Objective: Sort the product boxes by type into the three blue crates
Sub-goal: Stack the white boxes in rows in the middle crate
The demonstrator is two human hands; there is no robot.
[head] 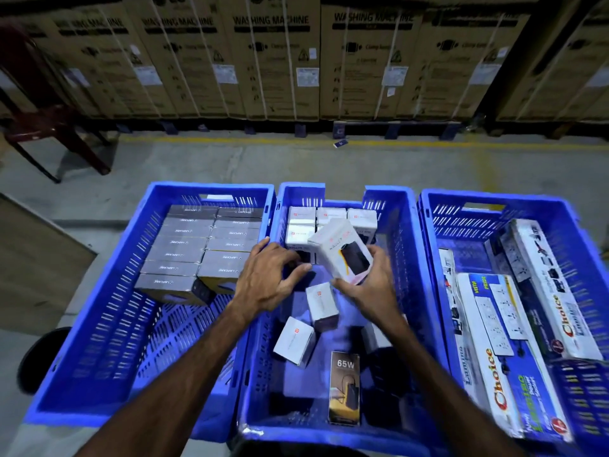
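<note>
**Sorting well along; middle crate still loose**

We hold a white box in our right hand, tilted above the middle crate, near its far half. The right grip is grasping that box from below and the side, fingers curled round its lower end. Our left hand is just beside the box, over the same crate, fingers bent toward a dark thing beneath them; we cannot tell whether that grip is closed on anything or only touching.

Inside the middle crate, a neat row of white boxes stands against the far wall. Nearer to us, two small white boxes lie askew, and a dark 65W box lies flat near the front wall. We judge these still need placing.

Left of the middle crate, the left crate carries grey boxes stacked in two tidy columns in its far half; its near half shows bare floor. Right of the middle crate, the right crate holds long Choice boxes laid lengthwise, loosely.

By our judgement, types are largely separated already; what remains is ordering the loose pieces in the middle crate.
</note>
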